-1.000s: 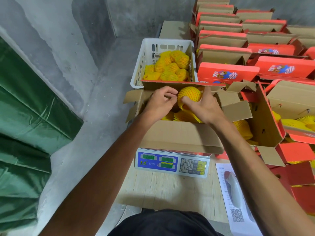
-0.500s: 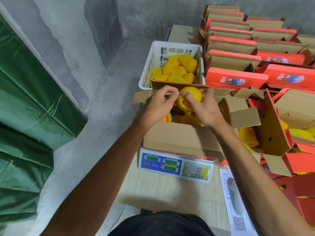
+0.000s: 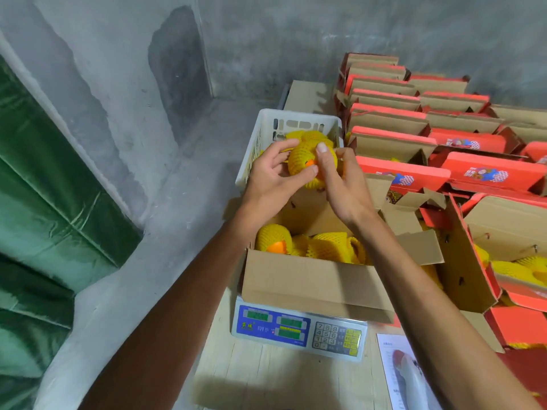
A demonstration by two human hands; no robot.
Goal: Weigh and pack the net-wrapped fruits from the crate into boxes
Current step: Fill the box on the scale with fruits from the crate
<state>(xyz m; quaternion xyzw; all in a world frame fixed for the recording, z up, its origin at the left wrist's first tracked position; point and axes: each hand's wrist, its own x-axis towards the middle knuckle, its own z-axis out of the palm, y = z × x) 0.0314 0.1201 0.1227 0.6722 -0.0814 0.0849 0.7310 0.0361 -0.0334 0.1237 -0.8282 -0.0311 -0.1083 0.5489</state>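
Matt brown cardboard box (image 3: 313,287); white plastic crate (image 3: 251,155); yellow foam-net fruit (image 3: 307,164); rough concrete wall (image 3: 103,84); glossy green tarp (image 3: 44,187); pale wood table (image 3: 266,377).

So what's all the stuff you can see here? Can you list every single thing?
held fruit: one, orange in yellow net, between both hands above the box
open box: one, brown cardboard, on the scale, with netted fruits inside
scale: one, white and blue, on the wooden board
crate: one, white plastic, behind the box, netted fruits inside
red boxes: many, red and brown, stacked at right
printed sheet: one, white, right of the scale
green sheet: one, at left
left hand: one, holding the fruit
right hand: one, holding the fruit
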